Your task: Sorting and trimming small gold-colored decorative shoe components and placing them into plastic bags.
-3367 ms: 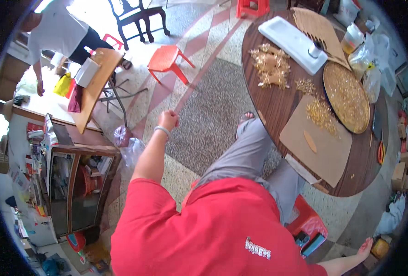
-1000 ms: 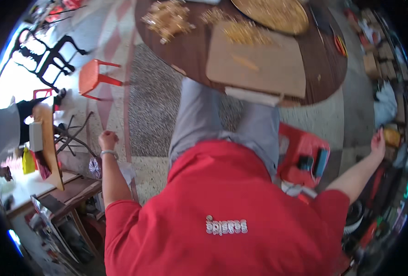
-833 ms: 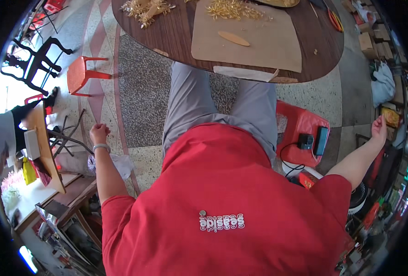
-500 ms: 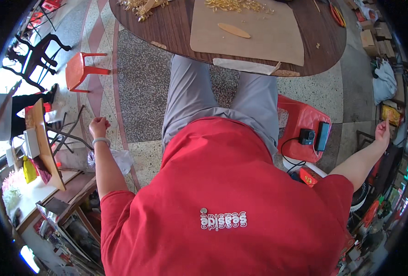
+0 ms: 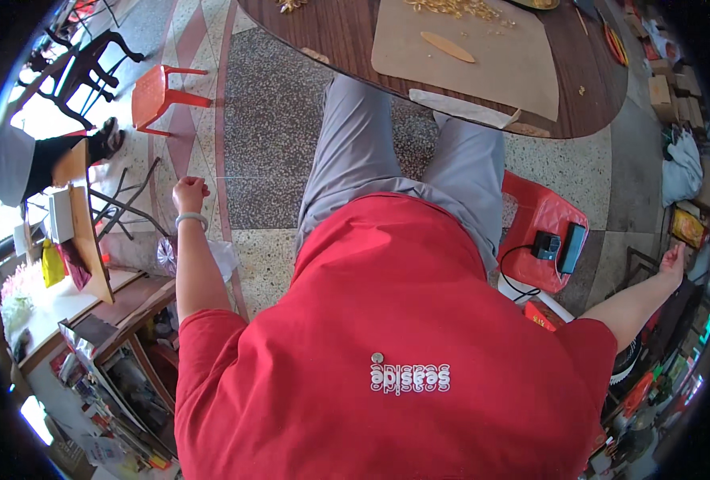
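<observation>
My left hand (image 5: 190,194), with a pale bracelet at the wrist, is held out to the left with its fingers closed. From its fingertips a faint thin thread (image 5: 239,178) leads to the right over the floor and fades from sight. Far out on the right, my right hand (image 5: 673,261) is raised with fingers drawn together; what they hold, if anything, is too small to make out. Ahead of my knees is a round brown table (image 5: 347,60) bearing a tan mat (image 5: 499,76), a flat wooden stick (image 5: 448,47) and a pile of golden pieces (image 5: 455,8).
A red plastic stool (image 5: 531,200) at my right carries a small black device (image 5: 545,245) with a cable. An orange stool (image 5: 153,99) and a folding-leg frame (image 5: 127,200) stand left. Another person's dark trouser leg (image 5: 55,156) shows there. Boxes (image 5: 665,100) line the right side.
The view has shifted, so the table sits further right and higher. My left hand stays closed and stretched out. My right hand's raised index finger has drawn in toward the others.
</observation>
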Demonstrator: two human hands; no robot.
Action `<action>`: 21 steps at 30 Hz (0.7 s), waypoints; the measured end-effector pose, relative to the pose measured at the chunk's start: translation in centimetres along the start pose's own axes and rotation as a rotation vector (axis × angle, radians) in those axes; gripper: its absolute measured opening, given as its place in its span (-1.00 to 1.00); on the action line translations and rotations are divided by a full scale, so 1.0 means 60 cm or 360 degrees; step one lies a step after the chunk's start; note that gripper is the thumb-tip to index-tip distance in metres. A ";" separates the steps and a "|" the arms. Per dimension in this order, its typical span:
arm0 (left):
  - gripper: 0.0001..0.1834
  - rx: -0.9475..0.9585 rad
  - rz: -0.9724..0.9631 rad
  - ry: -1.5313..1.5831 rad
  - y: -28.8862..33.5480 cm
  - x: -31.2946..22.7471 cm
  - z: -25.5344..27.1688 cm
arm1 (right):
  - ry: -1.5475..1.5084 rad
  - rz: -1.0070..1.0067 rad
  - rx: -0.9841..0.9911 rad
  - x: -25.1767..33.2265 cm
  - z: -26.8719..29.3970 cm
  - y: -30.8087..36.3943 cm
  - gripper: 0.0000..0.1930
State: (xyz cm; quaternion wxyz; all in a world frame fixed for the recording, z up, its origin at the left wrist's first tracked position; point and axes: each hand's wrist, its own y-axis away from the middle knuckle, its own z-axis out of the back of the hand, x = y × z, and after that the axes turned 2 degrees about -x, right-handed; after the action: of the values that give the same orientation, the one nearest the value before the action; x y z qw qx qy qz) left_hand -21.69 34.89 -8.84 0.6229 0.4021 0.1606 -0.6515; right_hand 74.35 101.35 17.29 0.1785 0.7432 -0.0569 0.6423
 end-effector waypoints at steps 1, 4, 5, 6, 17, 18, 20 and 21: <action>-0.87 0.0001 0.0001 -0.0010 -0.004 0.003 -0.003 | 0.0015 -0.0025 0.0018 -0.004 0.014 -0.007 -0.82; -0.88 0.0009 0.0043 -0.0006 0.001 0.023 -0.015 | 0.0100 -0.0080 0.0091 0.013 0.018 -0.022 -0.71; -0.89 0.0015 0.0048 -0.0038 0.003 0.019 -0.017 | 0.0116 -0.0106 0.0107 0.009 0.019 -0.022 -0.68; -0.90 0.0026 0.0055 -0.0065 0.003 0.016 -0.021 | 0.0137 -0.0126 0.0121 0.011 0.018 -0.020 -0.64; -0.92 0.0008 0.0069 0.0022 -0.002 0.015 -0.003 | 0.0183 -0.0044 0.0072 -0.035 -0.072 0.027 -0.65; -0.92 0.0016 0.0081 0.0018 -0.004 0.016 -0.007 | 0.0194 -0.0029 0.0055 -0.028 -0.071 0.025 -0.65; -0.92 0.0029 0.0092 0.0015 -0.007 0.016 -0.013 | 0.0225 -0.0021 0.0100 -0.014 -0.069 0.018 -0.64; -0.92 0.0033 0.0091 -0.0003 -0.008 0.016 -0.015 | 0.0252 -0.0021 0.0148 -0.007 -0.067 0.014 -0.64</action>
State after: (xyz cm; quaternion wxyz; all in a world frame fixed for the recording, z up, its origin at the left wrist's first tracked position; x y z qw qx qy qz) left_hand -21.72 34.98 -10.24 0.6373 0.4123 0.1417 -0.6354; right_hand 70.25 101.89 17.48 0.1519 0.6979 -0.0078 0.6999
